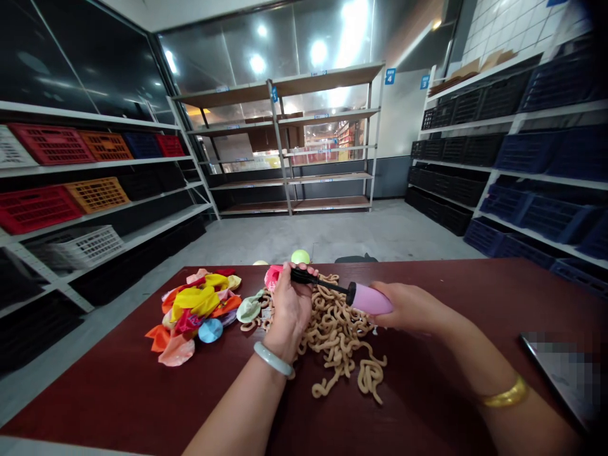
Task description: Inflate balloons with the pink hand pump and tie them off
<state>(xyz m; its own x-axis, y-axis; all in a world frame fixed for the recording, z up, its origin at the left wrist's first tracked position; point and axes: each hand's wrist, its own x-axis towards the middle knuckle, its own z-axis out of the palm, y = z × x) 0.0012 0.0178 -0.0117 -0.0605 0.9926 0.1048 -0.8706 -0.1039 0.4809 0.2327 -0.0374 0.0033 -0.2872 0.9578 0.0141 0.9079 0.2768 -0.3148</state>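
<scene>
A hand balloon pump (368, 299) with a lilac barrel and a black rod is held between my two hands, its rod partly drawn out. My left hand (293, 304) closes round the pump's black end, where a pink balloon (272, 277) shows at the fingers. My right hand (408, 305) grips the lilac barrel from the right. Under the pump lies a heap of tan, curly, rope-like pieces (337, 335). A pale green balloon (249, 308) lies left of my left hand, uninflated, near a pile of colourful limp balloons (194, 304).
Everything rests on a dark red table (118, 392). A phone-like device (560, 373) lies at the right edge. Beyond the far edge is a light green round thing (300, 256). Shelving with crates (52, 144) lines the left, more crates (527, 152) the right, and a metal rack (285, 145) the back.
</scene>
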